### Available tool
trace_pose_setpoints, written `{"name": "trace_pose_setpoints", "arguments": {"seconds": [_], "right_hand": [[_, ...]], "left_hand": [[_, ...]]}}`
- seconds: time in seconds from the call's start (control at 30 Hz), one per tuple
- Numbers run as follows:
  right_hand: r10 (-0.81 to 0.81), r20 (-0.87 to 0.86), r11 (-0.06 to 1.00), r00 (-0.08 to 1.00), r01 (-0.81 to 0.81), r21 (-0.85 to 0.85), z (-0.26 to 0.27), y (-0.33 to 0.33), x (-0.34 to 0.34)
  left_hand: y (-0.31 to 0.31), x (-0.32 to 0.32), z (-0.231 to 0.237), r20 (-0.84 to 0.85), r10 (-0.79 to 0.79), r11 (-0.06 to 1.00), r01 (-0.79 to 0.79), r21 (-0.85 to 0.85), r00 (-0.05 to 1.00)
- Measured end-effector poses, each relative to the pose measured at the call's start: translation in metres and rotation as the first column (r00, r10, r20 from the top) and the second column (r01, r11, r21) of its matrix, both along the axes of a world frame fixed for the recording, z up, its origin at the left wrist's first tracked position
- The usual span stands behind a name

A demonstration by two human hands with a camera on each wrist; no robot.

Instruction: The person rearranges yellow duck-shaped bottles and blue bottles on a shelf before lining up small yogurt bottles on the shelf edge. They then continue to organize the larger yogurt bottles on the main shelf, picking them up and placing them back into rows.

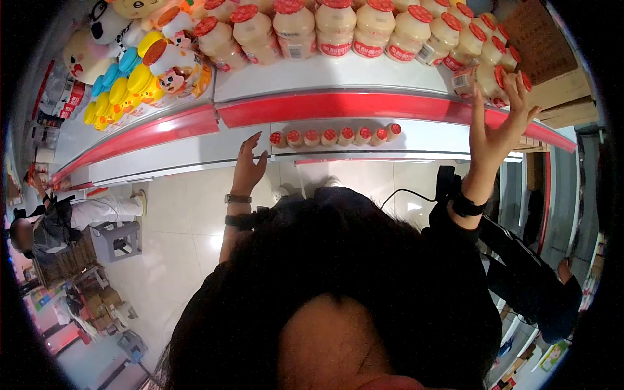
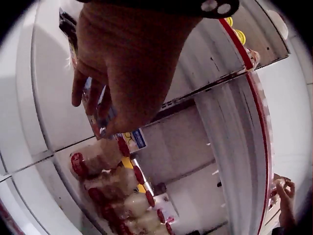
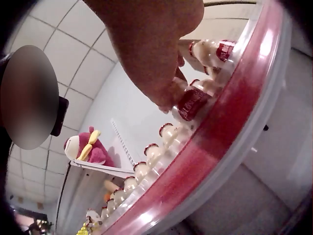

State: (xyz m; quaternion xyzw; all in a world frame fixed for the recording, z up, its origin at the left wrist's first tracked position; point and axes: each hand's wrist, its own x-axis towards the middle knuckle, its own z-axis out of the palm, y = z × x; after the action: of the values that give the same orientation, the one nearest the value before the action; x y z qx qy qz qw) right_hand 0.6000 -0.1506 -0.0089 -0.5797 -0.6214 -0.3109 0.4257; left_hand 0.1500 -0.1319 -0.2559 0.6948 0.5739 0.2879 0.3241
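Observation:
My right hand (image 1: 495, 133) is raised at the upper shelf's right end, thumb and fingers around a cream bottle with a red label (image 3: 193, 104). In the right wrist view the hand (image 3: 151, 54) covers the bottle's top. My left hand (image 1: 249, 170) holds nothing, its fingers extended over the lower shelf (image 1: 227, 144), left of a row of red-capped bottles (image 1: 329, 136). In the left wrist view the hand (image 2: 132, 63) hangs above the end of that row (image 2: 102, 156), apparently not touching it.
Large red-capped bottles (image 1: 293, 29) line the upper shelf behind its red edge strip (image 1: 344, 107). Duck-shaped bottles (image 1: 140, 84) and plush toys stand at the left. Cardboard boxes (image 1: 562, 91) are at the right. One person (image 1: 52, 224) is at far left, another (image 1: 533, 283) at right.

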Motion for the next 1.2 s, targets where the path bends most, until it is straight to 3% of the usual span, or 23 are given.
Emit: {"name": "trace_pose_setpoints", "arguments": {"seconds": [0.17, 0.53, 0.77, 0.87, 1.03, 1.13, 1.17, 1.2], "right_hand": [[0.011, 0.018, 1.000, 1.000, -0.011, -0.013, 0.002, 0.000, -0.006], [0.004, 0.043, 1.000, 0.999, -0.004, -0.011, -0.003, -0.003, -0.012], [-0.105, 0.064, 0.994, 0.992, 0.104, 0.022, -0.008, -0.001, 0.003], [-0.093, 0.057, 0.995, 0.994, 0.092, 0.026, -0.008, 0.000, 0.006], [-0.046, 0.056, 0.999, 0.997, 0.046, -0.014, 0.002, -0.005, -0.021], [0.147, 0.034, 0.976, 0.988, -0.151, 0.159, -0.001, -0.005, -0.033], [0.204, 0.104, 0.943, 0.973, -0.224, 0.244, 0.001, -0.001, -0.040], [0.288, 0.114, 0.928, 0.951, -0.306, 0.212, 0.003, -0.002, -0.049]], "left_hand": [[0.006, 0.015, 0.005, -0.038, -0.079, 0.989, 0.083, 0.123, 0.996], [0.010, 0.019, 0.005, -0.005, -0.038, 0.999, 0.038, 0.020, 0.999], [0.008, 0.021, 0.010, 0.004, -0.042, 0.997, 0.042, -0.068, 0.999], [0.012, 0.022, 0.000, -0.001, -0.112, 0.993, 0.112, 0.026, 0.994], [0.015, 0.026, -0.005, -0.025, -0.076, 0.997, 0.076, 0.005, 0.997], [0.017, 0.024, -0.011, -0.038, -0.060, 0.998, 0.061, 0.028, 0.998], [0.018, 0.022, -0.012, -0.043, -0.057, 0.997, 0.059, 0.039, 0.997], [0.017, 0.020, -0.011, -0.043, -0.049, 0.998, 0.051, 0.046, 0.998]]}}
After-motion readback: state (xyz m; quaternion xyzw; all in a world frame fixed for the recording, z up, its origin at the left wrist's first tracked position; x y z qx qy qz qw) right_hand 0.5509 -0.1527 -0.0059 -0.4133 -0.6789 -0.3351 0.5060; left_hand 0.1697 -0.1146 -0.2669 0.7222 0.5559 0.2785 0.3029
